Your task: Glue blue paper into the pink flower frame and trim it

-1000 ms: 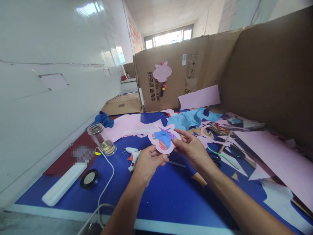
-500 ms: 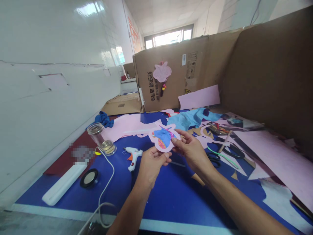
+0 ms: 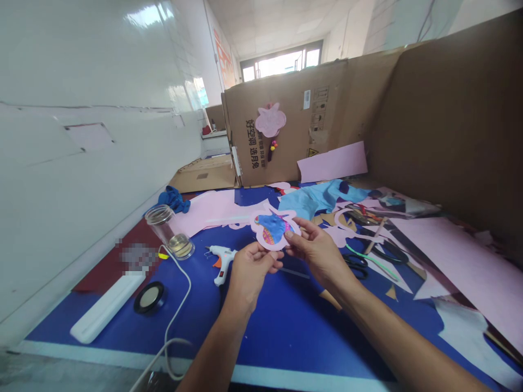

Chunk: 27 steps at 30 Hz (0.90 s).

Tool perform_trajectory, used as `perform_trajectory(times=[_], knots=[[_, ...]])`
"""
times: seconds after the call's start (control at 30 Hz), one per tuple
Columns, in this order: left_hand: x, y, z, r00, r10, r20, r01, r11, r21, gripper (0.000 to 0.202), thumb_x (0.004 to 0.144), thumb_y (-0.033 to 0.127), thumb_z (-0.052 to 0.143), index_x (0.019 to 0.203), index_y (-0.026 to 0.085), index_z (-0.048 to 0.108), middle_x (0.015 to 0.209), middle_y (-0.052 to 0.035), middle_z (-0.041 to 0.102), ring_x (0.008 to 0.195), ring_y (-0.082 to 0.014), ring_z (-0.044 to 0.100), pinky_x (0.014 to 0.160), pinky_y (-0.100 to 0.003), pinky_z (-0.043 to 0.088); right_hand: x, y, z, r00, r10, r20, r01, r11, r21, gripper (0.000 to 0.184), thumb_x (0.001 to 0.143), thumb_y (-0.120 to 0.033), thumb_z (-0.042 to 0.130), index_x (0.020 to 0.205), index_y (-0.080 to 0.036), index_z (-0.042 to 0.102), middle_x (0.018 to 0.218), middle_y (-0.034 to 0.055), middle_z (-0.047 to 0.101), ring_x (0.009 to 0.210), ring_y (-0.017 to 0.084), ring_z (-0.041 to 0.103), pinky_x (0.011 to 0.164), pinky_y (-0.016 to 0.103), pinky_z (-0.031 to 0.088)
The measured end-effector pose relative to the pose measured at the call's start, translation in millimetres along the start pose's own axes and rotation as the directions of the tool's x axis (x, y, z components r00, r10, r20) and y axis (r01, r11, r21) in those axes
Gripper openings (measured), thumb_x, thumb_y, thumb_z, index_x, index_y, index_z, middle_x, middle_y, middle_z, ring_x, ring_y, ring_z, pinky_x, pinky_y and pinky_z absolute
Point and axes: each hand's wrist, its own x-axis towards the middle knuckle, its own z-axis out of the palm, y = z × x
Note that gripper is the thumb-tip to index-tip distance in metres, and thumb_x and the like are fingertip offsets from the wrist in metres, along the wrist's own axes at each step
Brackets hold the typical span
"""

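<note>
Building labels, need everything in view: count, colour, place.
cutout: 1, pink/blue, centre
glue gun: 1, white/orange, left
jar: 1, clear, left
long case: 1, white, left
disc: 1, black, left
cable: 1, white, left
cloths: 2, blue, back
offcuts: many, pink, scattered
scissors: count unclear, black, right
cardboard: several, brown, back
ornament: 1, pink, on cardboard
table: 1, blue, below
wall: 1, white, left
left hand: 1, bare, on cutout
right hand: 1, bare, on cutout
</note>
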Motion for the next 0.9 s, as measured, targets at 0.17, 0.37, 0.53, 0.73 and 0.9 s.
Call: perform_trajectory(times=[0.17,0.37,0.53,0.73,0.9], knots=[[-0.5,0.9,-0.2,1.000,0.009,0.005,-0.009,1.000,-0.010,0.018,0.075,0.023,0.080,0.091,0.015,0.080,0.087,-0.0111,0.082,0.068,-0.0152,0.072,0.063,-0.024,0.052,-0.4,-0.3,0.8,1.000,0.000,-0.013,0.000,1.000,-0.006,0.069,0.062,-0.035,0.099,0.121,-0.023,0.065,0.076,-0.0045,0.074,0.058,0.014,0.066,0.059,0.027,0.059],[-0.5,2.3,-5.2,1.000,0.016,0.007,-0.016,0.999,-0.029,0.020,0.077,0.027,0.080,0.093,0.015,0.077,0.087,-0.0105,0.081,0.067,-0.0149,0.072,0.062,-0.023,0.052,0.4,-0.4,0.6,1.000,-0.008,-0.026,0.007,1.000,-0.016,0.072,0.060,-0.036,0.100,0.121,-0.022,0.064,0.075,-0.0047,0.073,0.059,0.014,0.067,0.057,0.025,0.058],[1.1,2.0,-9.9,0.999,0.031,-0.016,-0.031,0.999,-0.039,0.025,0.076,0.034,0.082,0.092,0.015,0.076,0.086,-0.0104,0.081,0.069,-0.0159,0.072,0.063,-0.024,0.053,1.4,1.3,-1.8,1.000,-0.015,-0.018,0.015,1.000,-0.016,0.074,0.061,-0.037,0.100,0.123,-0.021,0.064,0.077,-0.0041,0.075,0.060,0.013,0.068,0.057,0.024,0.059],[2.2,0.3,-10.4,0.999,0.028,-0.023,-0.029,0.998,-0.050,0.029,0.076,0.038,0.084,0.092,0.015,0.075,0.088,-0.0110,0.081,0.069,-0.0165,0.072,0.064,-0.025,0.054,3.0,3.6,-3.8,1.000,-0.029,-0.011,0.029,0.999,-0.032,0.072,0.062,-0.038,0.099,0.123,-0.022,0.064,0.079,-0.0031,0.075,0.061,0.014,0.069,0.058,0.025,0.059],[2.8,0.0,-12.0,0.999,0.031,-0.036,-0.033,0.997,-0.071,0.029,0.076,0.038,0.083,0.093,0.015,0.074,0.085,-0.0099,0.080,0.068,-0.0165,0.073,0.063,-0.025,0.054,3.7,3.4,-3.5,0.999,-0.030,-0.014,0.030,0.999,-0.034,0.073,0.062,-0.038,0.100,0.123,-0.022,0.064,0.078,-0.0029,0.076,0.061,0.014,0.068,0.057,0.024,0.059]])
